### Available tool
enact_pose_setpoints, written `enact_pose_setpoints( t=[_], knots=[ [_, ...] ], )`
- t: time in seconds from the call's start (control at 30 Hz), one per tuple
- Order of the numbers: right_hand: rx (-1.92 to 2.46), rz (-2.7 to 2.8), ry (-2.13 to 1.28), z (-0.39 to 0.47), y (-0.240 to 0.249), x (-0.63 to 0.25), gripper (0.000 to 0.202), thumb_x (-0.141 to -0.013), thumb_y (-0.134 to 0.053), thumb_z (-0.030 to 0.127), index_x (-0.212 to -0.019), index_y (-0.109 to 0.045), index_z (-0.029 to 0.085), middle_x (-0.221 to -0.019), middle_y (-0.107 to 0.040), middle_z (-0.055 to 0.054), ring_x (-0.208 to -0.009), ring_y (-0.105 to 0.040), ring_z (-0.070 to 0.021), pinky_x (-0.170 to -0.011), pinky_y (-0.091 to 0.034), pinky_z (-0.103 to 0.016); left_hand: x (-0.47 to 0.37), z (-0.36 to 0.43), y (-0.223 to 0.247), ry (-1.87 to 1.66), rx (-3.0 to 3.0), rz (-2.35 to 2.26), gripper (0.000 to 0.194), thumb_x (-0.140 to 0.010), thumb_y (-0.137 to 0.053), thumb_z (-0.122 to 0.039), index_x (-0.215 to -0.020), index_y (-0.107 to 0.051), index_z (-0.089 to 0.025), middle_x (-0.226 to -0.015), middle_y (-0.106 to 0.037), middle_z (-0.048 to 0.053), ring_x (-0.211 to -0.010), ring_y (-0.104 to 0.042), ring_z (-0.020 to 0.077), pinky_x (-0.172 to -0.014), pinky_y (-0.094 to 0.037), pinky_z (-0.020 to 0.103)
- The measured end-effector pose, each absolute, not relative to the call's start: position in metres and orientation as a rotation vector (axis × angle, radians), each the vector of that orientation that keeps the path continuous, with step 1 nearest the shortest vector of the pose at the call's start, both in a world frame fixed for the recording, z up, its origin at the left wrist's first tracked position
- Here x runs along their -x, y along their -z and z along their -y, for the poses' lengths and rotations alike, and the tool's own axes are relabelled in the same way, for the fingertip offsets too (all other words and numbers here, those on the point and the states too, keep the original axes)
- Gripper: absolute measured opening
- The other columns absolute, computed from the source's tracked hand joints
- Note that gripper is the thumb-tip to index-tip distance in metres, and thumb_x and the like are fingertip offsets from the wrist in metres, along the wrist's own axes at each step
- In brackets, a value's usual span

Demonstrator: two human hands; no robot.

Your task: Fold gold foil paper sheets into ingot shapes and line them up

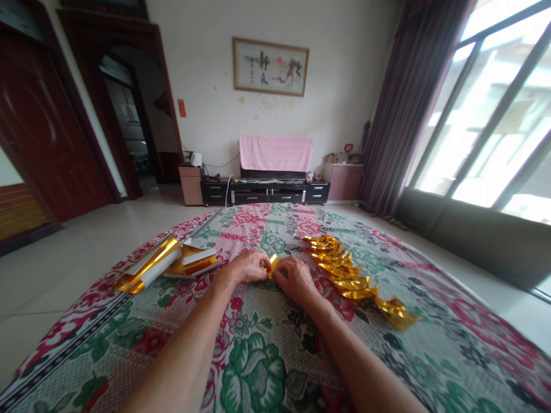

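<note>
Both hands meet over the middle of the patterned tablecloth (253, 367). Between them is a small piece of gold foil paper (272, 263), mostly covered by the fingers. My left hand (248, 266) pinches its left side with curled fingers. On the other side, my right hand (296, 276) is closed on the same piece. To the right lies a row of folded gold paper ingots (338, 265), several of them nested together, the row slanting toward me. Rolled gold foil sheets with white backs (157, 261) lie left of my left hand.
Beyond the round table stands a low black TV cabinet (271, 194), with a pink cloth (275, 154) draped over a screen. A purple curtain (394, 109) and large windows are on the right. Dark red doors (47, 115) stand at the left.
</note>
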State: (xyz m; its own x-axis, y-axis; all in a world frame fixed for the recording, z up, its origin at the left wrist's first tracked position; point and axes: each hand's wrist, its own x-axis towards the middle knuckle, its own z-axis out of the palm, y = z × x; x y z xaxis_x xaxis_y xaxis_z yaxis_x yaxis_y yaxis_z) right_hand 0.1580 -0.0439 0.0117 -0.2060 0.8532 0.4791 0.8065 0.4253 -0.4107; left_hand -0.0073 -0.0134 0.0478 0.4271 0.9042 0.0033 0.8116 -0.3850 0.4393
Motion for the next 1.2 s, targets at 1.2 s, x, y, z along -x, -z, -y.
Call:
enact_pose_setpoints(
  t=[1.2],
  knots=[
    [1.411, 2.044, -0.085, 0.0467, -0.0158, -0.1577, 0.012, -0.076, -0.057, 0.028, -0.078, -0.068, 0.024, -0.079, -0.064, -0.002, -0.077, -0.057, -0.015, -0.07, -0.036, -0.024, 0.0055, 0.0163, -0.0525, -0.338, -2.293, -1.478, 0.031, -0.059, -0.057, -0.024, -0.086, -0.07, -0.023, -0.067, -0.062, -0.002, -0.061, -0.052, 0.0108, -0.05, -0.033, 0.018]
  ],
)
